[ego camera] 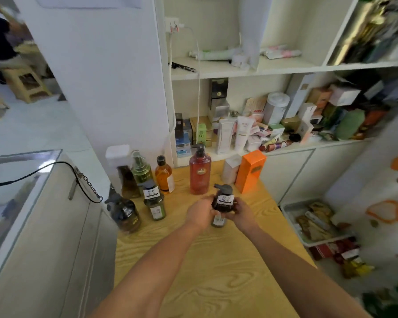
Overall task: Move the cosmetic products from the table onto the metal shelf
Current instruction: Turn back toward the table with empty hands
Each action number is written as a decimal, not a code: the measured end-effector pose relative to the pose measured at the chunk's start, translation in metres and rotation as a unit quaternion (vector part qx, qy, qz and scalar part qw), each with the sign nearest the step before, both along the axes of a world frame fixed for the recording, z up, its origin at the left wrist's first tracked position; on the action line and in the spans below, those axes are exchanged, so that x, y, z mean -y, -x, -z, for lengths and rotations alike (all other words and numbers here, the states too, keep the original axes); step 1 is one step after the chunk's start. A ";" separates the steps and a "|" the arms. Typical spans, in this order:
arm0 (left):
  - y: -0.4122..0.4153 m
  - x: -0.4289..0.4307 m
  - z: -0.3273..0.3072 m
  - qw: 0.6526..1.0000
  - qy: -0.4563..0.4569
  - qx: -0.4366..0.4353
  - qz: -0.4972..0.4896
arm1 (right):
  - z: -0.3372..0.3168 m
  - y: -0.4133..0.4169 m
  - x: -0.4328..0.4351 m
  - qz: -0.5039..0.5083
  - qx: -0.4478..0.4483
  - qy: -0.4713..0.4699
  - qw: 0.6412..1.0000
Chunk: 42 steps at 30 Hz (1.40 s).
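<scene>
Dark pump bottle (223, 201) — one of the cosmetic products to be moved — is held between both hands near the middle of the desk (216, 271). The left hand (199, 213) curls round its side from nine o'clock and the right hand (242, 212) curls round it from three o'clock, so both grip it and neither is free. I cannot tell whether its base rests on the wood or hangs just clear of it, since the fingers hide the lower part and the picture is soft there.

Seen from the held bottle, a tall red pump bottle (200, 173) stands near at eleven o'clock. An orange box (251, 171) stands at one o'clock with a white box (231, 168) just beside it. A green pump bottle (154, 203) stands at nine o'clock. The white shelf (239, 67) rises beyond at twelve o'clock, its lower tier packed with boxes and tubes.

The main risk is probably the red bottle: it is tall and narrow and stands on the straight line to the shelf, so a passing forearm could tip it. A thumb pressing the pump head might squirt the contents. A white cable (198, 88) hangs down the shelf's left side — the pump spout could catch on it. Pushing into the crowded lower tier would likely knock boxes down.
</scene>
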<state>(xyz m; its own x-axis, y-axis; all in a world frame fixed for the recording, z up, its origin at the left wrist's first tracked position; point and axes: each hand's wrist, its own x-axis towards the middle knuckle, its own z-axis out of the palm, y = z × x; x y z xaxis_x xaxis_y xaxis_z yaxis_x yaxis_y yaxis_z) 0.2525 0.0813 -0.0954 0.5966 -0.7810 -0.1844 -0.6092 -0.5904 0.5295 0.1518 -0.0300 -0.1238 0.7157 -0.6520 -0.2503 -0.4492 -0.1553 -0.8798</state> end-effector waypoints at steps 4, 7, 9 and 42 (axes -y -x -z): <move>0.052 -0.001 -0.016 0.994 0.017 0.018 0.104 | -0.016 0.072 -0.024 0.095 0.019 0.014 0.995; 0.097 0.001 -0.024 0.984 0.030 0.022 0.173 | -0.031 0.129 -0.038 0.148 0.026 0.035 0.988; 0.129 0.005 -0.031 0.975 0.038 0.027 0.217 | -0.041 0.168 -0.046 0.176 0.032 0.051 0.983; 0.943 -0.162 -0.102 0.632 0.156 0.022 0.759 | -0.123 0.941 -0.389 0.713 -0.038 0.125 0.688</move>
<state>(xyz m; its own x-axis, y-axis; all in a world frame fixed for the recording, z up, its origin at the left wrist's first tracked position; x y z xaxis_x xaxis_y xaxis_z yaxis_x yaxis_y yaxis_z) -0.6903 0.2437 0.0068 -0.8839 -0.4545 0.1099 -0.3672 0.8202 0.4387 -0.7893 0.3590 -0.0004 -0.7069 -0.7073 -0.0044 -0.3450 0.3502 -0.8708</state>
